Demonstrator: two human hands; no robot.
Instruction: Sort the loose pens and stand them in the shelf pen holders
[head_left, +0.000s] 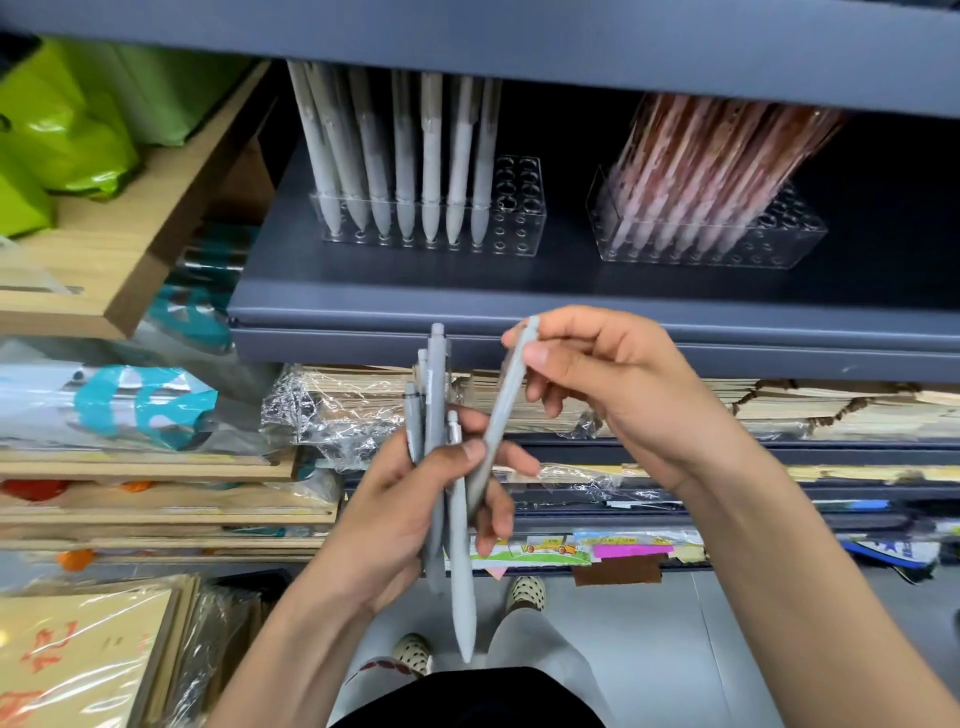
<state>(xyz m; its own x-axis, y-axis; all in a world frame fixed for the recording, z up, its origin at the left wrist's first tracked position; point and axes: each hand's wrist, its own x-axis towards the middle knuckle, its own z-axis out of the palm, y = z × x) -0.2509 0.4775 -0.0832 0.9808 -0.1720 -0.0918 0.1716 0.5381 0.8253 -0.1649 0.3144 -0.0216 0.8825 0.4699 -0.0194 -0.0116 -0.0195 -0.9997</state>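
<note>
On the dark shelf (415, 291), the clear left pen holder (522, 218) has pale grey pens (431, 171) standing up (open holes show at its right end). The clear right pen holder (797, 236) has pink pens (701, 171), leaning. Below, the left hand (405, 514) curls round a bunch of grey pens (435, 395), tips down. The right hand (613, 384) pinches one plain grey pen (506, 405) near its top. It slants, tip down-left.

Green bags (62, 124), wrapped paper stacks (353, 405)
</note>
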